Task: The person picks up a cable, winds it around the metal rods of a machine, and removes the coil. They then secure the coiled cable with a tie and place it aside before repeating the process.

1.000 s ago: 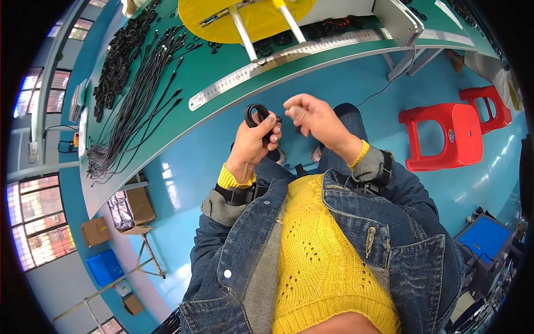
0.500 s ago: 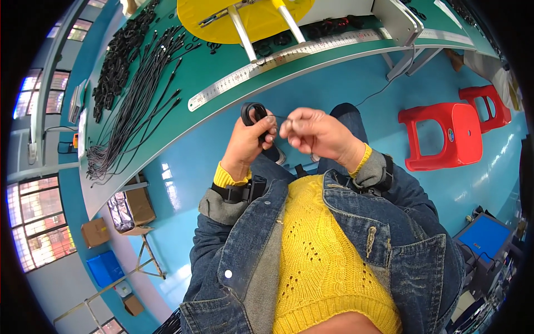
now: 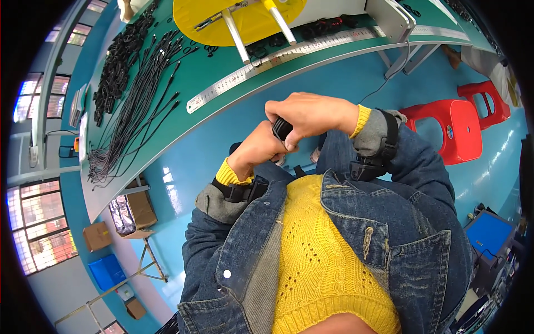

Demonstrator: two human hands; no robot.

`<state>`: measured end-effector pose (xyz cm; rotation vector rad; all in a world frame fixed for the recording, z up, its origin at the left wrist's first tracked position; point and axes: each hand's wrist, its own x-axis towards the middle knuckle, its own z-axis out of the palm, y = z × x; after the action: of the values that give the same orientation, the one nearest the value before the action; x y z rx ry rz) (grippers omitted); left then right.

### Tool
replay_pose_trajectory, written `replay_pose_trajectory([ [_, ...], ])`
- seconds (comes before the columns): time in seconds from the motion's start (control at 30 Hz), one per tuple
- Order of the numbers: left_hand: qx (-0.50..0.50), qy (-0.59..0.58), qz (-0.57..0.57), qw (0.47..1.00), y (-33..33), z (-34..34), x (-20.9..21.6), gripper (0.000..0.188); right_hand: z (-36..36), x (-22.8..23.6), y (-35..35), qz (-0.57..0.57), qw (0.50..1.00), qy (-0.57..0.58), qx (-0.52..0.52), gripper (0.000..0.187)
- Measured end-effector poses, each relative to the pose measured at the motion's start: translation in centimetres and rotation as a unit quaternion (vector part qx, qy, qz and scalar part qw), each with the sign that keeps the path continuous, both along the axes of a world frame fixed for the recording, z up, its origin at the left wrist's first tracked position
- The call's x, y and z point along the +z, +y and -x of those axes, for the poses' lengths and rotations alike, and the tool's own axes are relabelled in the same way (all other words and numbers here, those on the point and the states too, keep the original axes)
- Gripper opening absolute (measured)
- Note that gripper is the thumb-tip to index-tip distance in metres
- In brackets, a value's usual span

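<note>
A coiled black cable (image 3: 282,128) is held between my two hands, over my lap and short of the table's front edge. My left hand (image 3: 260,143) is closed on the lower side of the coil. From above and the right, my right hand (image 3: 311,114) wraps over the coil, its fingers curled around the far side and its thumb pressed near the left fingers. Only a short curved stack of cable turns shows between the hands; the rest is hidden by the fingers.
The green table (image 3: 167,119) carries a bundle of straight black cables (image 3: 142,106), a heap of coiled cables (image 3: 118,69) and a long metal ruler (image 3: 233,79). A yellow round plate with metal posts (image 3: 236,19) stands at the table's middle. Red stools (image 3: 461,131) stand to the right.
My right hand has moved from pulling a cable end at the right to wrapping over the coil. The left hand has turned and shifted slightly right.
</note>
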<state>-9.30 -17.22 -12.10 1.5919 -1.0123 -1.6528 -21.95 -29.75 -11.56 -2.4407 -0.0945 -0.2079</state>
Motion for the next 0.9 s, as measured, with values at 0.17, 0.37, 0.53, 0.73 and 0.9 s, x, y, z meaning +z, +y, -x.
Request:
replay_pose_trajectory([
  [0.17, 0.076, 0.073, 0.078, 0.991, 0.8, 0.0, 0.6, 0.033, 1.2, -4.4, 1.9, -0.351, 0.935, 0.028, -0.039, 0.034],
  [0.37, 0.060, 0.207, 0.057, 0.975, 1.3, -0.9, 0.1, 0.036, 2.8, -2.2, 2.0, -0.275, 0.937, -0.044, -0.209, 0.034],
  [0.53, 0.068, 0.388, -0.093, 0.914, 0.3, -1.2, -0.5, 0.046, 1.5, 0.6, 1.2, 0.114, 0.985, -0.079, -0.100, 0.027],
  [0.73, 0.120, 0.345, -0.070, 0.928, 0.2, 0.0, 0.4, 0.051, 1.2, -1.4, 2.3, 0.082, 0.977, -0.047, -0.192, 0.016],
  [0.9, 0.132, 0.402, -0.112, 0.899, 0.0, -0.3, -0.6, 0.045, 1.2, -2.6, 2.9, 0.042, 0.969, -0.024, -0.243, 0.017],
])
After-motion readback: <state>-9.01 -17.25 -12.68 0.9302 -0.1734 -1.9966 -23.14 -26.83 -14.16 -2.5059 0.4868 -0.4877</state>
